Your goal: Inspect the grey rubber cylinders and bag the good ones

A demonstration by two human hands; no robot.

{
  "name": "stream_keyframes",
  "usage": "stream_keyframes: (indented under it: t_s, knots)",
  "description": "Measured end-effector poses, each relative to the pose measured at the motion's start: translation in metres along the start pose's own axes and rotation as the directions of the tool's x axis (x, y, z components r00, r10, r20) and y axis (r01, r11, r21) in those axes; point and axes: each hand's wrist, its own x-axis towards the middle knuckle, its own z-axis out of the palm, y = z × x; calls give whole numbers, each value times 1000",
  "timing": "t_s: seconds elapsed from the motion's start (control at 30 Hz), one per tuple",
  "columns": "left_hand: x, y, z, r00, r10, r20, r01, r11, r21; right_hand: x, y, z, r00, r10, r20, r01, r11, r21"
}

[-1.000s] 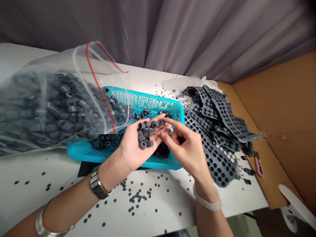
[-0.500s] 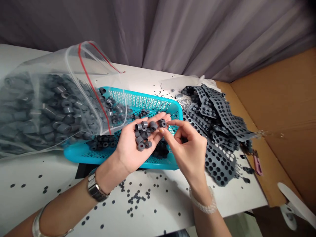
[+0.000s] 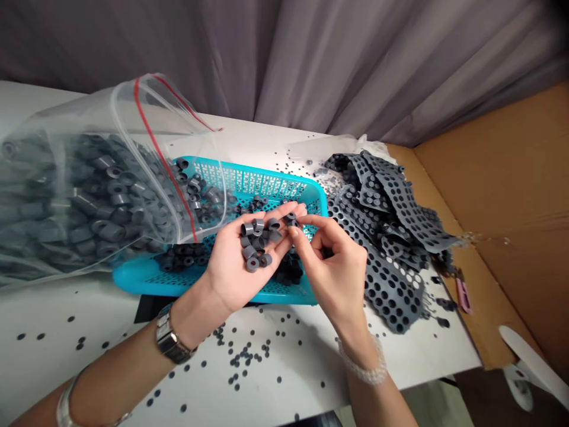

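My left hand [image 3: 231, 255] lies palm up above a turquoise basket [image 3: 262, 295], cupping several short grey rubber sleeves [image 3: 256, 242] with holes through their middles. Thumb and forefinger of my right hand [image 3: 340, 261] pinch one more grey sleeve [image 3: 291, 219] at the left fingertips; the other right fingers are curled in. Below the hands, further grey sleeves [image 3: 288, 270] sit in the basket. A clear zip bag [image 3: 93, 196] with a red strip, full of such sleeves, rests at the left with its mouth over the basket.
Moulded grey rubber sheets [image 3: 395, 296] with rows of holes are heaped at the right. Small dark discs [image 3: 244, 359] are scattered over the white table [image 3: 311, 356]. Pink-handled snips [image 3: 463, 295] lie by the cardboard [image 3: 498, 178]. A grey curtain [image 3: 302, 65] hangs behind.
The right hand has shifted very slightly left, its pinched sleeve still at the left fingertips. The sleeves in the left palm have barely moved.
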Motion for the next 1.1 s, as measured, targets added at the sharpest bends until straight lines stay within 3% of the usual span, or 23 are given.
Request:
stream_keyframes:
  t_s: [0.07, 0.13, 0.17, 0.23, 0.3, 0.33, 0.4, 0.47, 0.63, 0.77, 0.97, 1.1]
  knots:
    - [0, 0, 0, 1000, 8, 1, -8, 1000, -15, 2, 1, -2, 994, 95, 46, -100, 985, 140]
    - [0, 0, 1, 1000, 5, -7, -5, 999, -34, 6, 3, -6, 955, 230, 189, -288, 872, 395]
    - [0, 0, 1, 1000, 1, -14, -2, 999, -45, 9, 5, -8, 910, 283, 301, -407, 745, 529]
    - [0, 1, 2, 1000, 1, -28, -3, 997, -71, 14, 8, -12, 794, 298, 530, -608, 385, 694]
    - [0, 1, 3, 999, 6, -42, -10, 996, -93, 18, 10, -15, 702, 243, 670, -699, 54, 713]
    - [0, 1, 3, 999, 11, -49, -16, 995, -102, 19, 11, -16, 675, 215, 705, -711, -63, 700]
    - [0, 1, 4, 998, 17, -63, -24, 993, -113, 19, 11, -16, 647, 182, 740, -710, -210, 672]
    - [0, 1, 4, 997, 20, -72, -29, 993, -118, 18, 10, -16, 635, 162, 755, -706, -276, 653]
    - [0, 1, 4, 998, 25, -64, -33, 992, -124, 17, 11, -17, 645, 136, 752, -697, -298, 652]
    - [-1, 1, 5, 1000, 7, -24, -10, 993, -121, 18, 13, -21, 672, 121, 730, -705, -194, 682]
    - [-3, 0, 7, 1000, 6, -28, -9, 994, -107, 21, 12, -25, 781, 229, 581, -619, 153, 771]
    - [-3, -1, 7, 1000, 3, -12, -4, 995, -97, 20, 14, -20, 889, 286, 358, -457, 492, 741]
